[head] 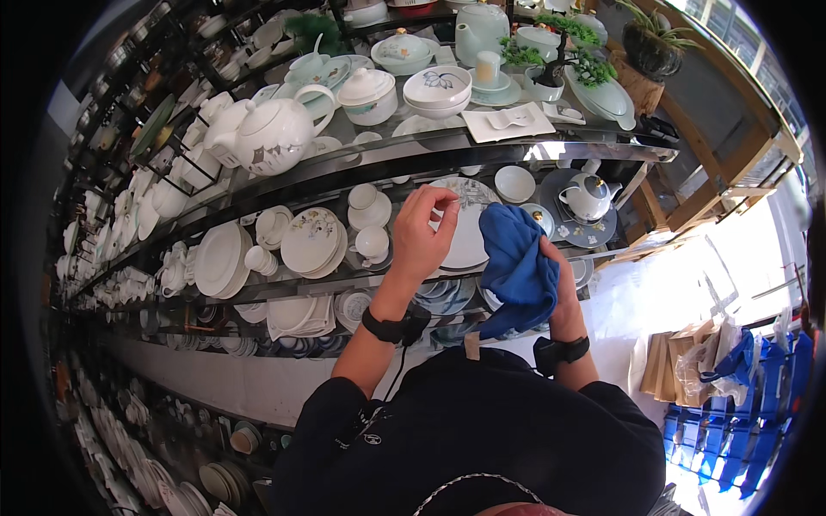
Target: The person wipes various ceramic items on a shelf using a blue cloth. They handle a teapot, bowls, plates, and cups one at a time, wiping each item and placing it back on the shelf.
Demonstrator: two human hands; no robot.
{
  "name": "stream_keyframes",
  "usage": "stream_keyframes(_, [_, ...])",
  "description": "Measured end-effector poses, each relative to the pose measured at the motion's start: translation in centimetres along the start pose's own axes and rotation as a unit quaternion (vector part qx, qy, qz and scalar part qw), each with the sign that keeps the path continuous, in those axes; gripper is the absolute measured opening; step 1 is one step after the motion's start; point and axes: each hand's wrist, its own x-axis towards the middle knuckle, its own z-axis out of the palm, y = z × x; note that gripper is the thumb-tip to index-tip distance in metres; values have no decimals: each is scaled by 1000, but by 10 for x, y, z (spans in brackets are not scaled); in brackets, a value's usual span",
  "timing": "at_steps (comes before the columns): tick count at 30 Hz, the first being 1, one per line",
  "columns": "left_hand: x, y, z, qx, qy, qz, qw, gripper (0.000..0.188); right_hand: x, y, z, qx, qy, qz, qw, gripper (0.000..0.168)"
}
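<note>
My right hand (563, 277) grips a crumpled blue cloth (516, 258) in front of the middle glass shelf. To its left my left hand (424, 226) is raised with its fingers curled and thumb near the fingertips; I see nothing held in it. Behind both hands a large white plate with a grey pattern (461, 242) stands on the shelf, partly covered by the hand and cloth. A small white bowl (514, 184) is just above the cloth. Right of the cloth, a white teapot with a gold knob (586, 197) sits on a grey floral plate (584, 234).
The upper glass shelf (387, 158) carries a large white teapot (274, 138), stacked bowls (437, 90) and a rectangular plate (510, 122) close to its edge. Plates (313, 242) and cups (371, 243) stand left of my hands. Blue crates (716, 438) are at the lower right.
</note>
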Motion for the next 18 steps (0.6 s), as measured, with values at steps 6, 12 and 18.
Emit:
stream_keyframes(6, [65,23,30,120,0,177,977,20,-4,-22,21,-6,11,-110,994,61])
stream_keyframes(12, [110,16,74,270,-50,237,932,53,-2,-46,15,37,27,-145,988,57])
stream_keyframes(18, [121,-9,88,305,-43,248,919,53,-8,-52,18,21,59,-163,985,57])
